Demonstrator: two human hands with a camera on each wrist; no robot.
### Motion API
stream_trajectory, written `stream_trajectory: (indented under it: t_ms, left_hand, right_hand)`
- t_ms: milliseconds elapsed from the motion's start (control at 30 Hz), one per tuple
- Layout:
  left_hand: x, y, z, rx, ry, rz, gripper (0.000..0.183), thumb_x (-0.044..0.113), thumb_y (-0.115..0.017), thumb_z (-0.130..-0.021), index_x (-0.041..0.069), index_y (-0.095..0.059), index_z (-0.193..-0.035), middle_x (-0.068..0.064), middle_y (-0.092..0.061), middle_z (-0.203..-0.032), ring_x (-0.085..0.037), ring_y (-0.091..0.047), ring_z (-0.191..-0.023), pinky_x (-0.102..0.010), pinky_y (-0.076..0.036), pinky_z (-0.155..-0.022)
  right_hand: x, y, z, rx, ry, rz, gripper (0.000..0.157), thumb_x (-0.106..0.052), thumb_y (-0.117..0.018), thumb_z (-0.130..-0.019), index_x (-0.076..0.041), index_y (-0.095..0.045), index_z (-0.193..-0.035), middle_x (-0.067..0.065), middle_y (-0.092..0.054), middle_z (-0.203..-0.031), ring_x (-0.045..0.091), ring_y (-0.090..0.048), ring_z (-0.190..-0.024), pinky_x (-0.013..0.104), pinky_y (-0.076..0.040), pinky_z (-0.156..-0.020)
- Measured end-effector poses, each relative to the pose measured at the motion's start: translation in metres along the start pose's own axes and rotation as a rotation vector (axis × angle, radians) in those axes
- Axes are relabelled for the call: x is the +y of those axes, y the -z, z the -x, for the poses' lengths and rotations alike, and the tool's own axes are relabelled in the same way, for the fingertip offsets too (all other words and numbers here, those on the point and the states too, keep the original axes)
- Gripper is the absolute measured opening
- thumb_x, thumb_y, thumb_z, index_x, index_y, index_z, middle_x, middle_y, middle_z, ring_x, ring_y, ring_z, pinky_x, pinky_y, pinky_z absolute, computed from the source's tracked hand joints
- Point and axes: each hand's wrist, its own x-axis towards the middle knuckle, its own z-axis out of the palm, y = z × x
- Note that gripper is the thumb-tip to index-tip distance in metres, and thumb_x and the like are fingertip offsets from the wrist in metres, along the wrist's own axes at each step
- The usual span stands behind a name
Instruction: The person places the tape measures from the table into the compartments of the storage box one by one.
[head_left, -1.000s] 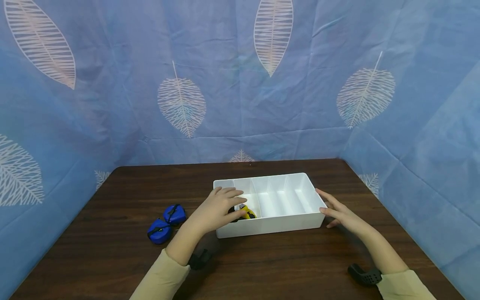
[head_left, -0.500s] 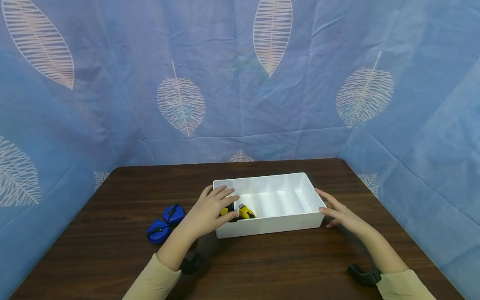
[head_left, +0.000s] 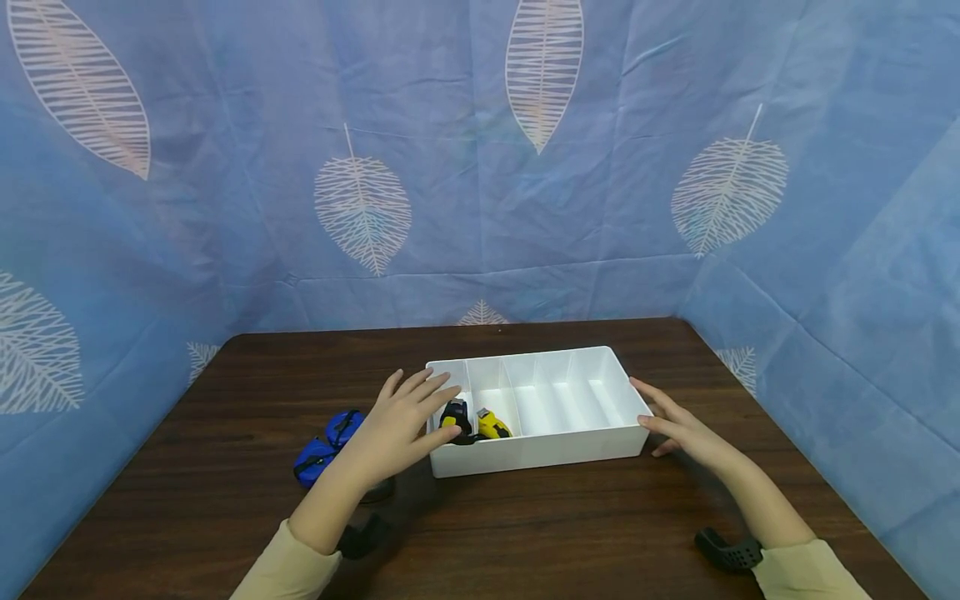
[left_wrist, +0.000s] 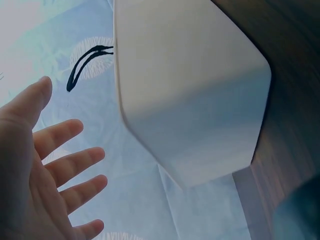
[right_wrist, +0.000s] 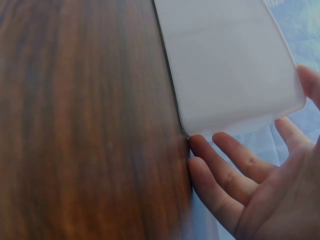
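A white divided box point(head_left: 558, 448) stands on the table. In its leftmost compartment lies a black-and-yellow tape measure point(head_left: 455, 414), its black strap point(left_wrist: 85, 65) looping over the front rim. The neighbouring compartment holds a small yellow-and-black tool point(head_left: 492, 424), kind unclear. My left hand point(head_left: 401, 421) hovers at the box's left end, fingers spread and holding nothing; the left wrist view shows its palm point(left_wrist: 45, 200) apart from the box wall. At the opposite end my right hand point(head_left: 686, 429) rests its fingertips against the box, thumb near the front corner, fingers loosely extended.
Left of the box, two blue rounded cups point(head_left: 315, 461) with black bands, like folded earmuffs, lie partly behind my left forearm. A blue leaf-print cloth point(head_left: 480, 208) hangs behind and beside the dark wooden table point(head_left: 555, 533).
My left hand has drawn back leftward from the box's left compartments, uncovering the tape measure and overlapping more of the blue cups. The right hand and box have stayed put.
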Motion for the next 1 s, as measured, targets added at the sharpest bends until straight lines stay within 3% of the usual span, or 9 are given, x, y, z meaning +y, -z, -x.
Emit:
stream_trajectory:
  t_ms: [533, 1000]
  left_hand:
    - [-0.016, 0.02, 0.018, 0.046, 0.077, 0.058, 0.063, 0.046, -0.061, -0.091, 0.019, -0.044, -0.145, -0.006, -0.035, -0.151, -0.03, -0.023, -0.14, -0.061, -0.005, -0.109]
    - [-0.035, 0.03, 0.032, 0.045, 0.118, 0.082, 0.067, 0.052, -0.057, -0.092, 0.019, -0.04, -0.147, -0.007, -0.031, -0.153, -0.03, -0.017, -0.142, -0.064, 0.002, -0.106]
  right_hand:
    - [-0.001, -0.001, 0.001, 0.0, 0.005, 0.004, 0.065, -0.021, -0.043, -0.102, -0.009, -0.006, -0.154, 0.034, -0.013, -0.148, 0.055, -0.04, -0.117, 0.048, -0.051, -0.069]
    - [0.001, -0.001, 0.0, 0.003, 0.005, 0.001, 0.066, -0.021, -0.043, -0.102, -0.01, -0.007, -0.155, 0.032, -0.009, -0.151, 0.056, -0.038, -0.118, 0.047, -0.051, -0.069]
